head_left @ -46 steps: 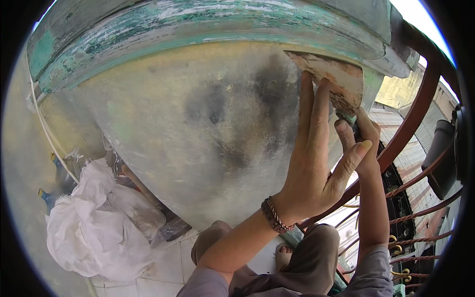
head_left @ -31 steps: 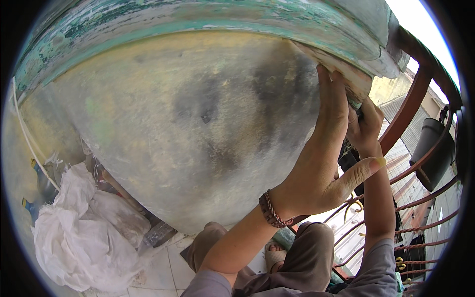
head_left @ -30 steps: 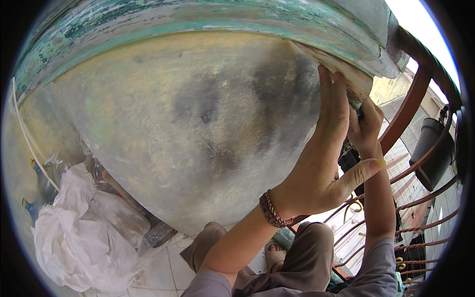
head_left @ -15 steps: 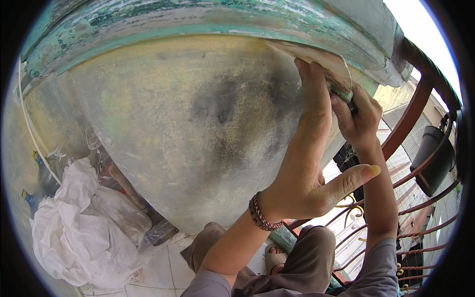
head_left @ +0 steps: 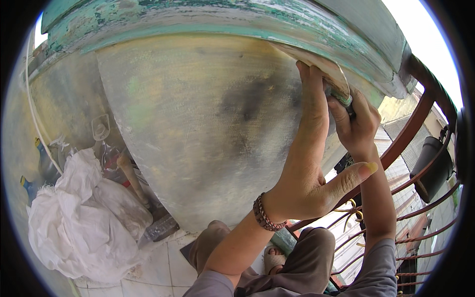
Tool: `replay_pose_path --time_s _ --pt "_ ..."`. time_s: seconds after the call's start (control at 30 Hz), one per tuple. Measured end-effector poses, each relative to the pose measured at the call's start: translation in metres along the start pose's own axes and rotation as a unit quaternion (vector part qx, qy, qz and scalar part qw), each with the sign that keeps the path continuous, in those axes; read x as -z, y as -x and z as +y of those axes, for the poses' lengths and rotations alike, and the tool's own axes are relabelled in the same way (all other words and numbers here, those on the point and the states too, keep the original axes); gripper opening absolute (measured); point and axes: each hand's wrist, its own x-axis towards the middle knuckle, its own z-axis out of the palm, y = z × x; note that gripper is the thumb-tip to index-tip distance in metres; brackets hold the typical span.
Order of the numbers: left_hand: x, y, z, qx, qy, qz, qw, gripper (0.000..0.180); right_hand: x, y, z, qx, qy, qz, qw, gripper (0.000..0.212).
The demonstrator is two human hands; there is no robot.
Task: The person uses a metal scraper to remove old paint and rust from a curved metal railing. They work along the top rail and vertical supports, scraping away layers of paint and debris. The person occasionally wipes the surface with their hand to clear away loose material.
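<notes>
Upper right of the frame, the right hand (head_left: 360, 123) grasps the scraper (head_left: 327, 69) by its handle; the left hand (head_left: 303, 166), fingers extended, thumb splayed, touches the blade. A peeling green ledge (head_left: 208, 24) overhangs it; a railing (head_left: 418, 121) curves at right, a white sack (head_left: 81, 222) lies lower left.

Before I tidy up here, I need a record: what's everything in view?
Ledge: 1, green-white, top
Wall: 1, mottled grey-yellow, centre
Scraper: 1, pale, under the ledge
Sack: 1, white, lower left
Bottles: at least 2, blue, far left
Cord: 1, white, far left
Stick: 1, brown, beside the sack
Plastic items: several, clear, beside the sack
Railing: 1, red-brown, right
Pot: 1, black, right
Floor tiles: several, white, bottom left
Bracelet: 1, brown, left wrist
Trousers: 1 pair, brown, bottom centre
Sleeves: 2, grey, bottom
Left hand: 1, bare, against the scraper
Right hand: 1, bare, gripping the scraper
</notes>
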Motion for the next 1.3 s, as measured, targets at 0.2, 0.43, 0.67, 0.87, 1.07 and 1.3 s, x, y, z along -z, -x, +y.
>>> replay_pose_path --time_s 0.2,0.43,0.67,0.87,1.07,1.3 --pt "0.009 -0.002 0.003 -0.034 0.037 0.014 0.999 0.114 -0.002 -0.010 -0.014 0.010 0.021 -0.002 1.000 0.036" --pt "-0.003 0.005 0.004 -0.006 0.032 0.040 0.999 0.106 0.001 0.000 -0.013 0.009 0.050 0.004 0.999 0.040" --pt "-0.011 0.009 -0.003 -0.019 0.025 0.036 0.999 0.107 0.006 0.008 -0.017 -0.026 0.056 -0.003 0.998 0.041" --pt "-0.001 0.004 0.000 -0.028 0.019 0.041 0.999 0.107 -0.001 -0.003 -0.021 -0.003 0.048 -0.003 0.999 0.040" --pt "-0.001 0.004 0.007 -0.020 0.047 0.001 0.999 0.114 0.000 0.006 -0.014 0.017 0.051 0.042 0.998 0.038" --pt "0.007 0.003 0.009 -0.018 0.022 0.025 0.999 0.108 0.000 -0.002 -0.028 -0.034 0.026 -0.011 0.999 0.035"
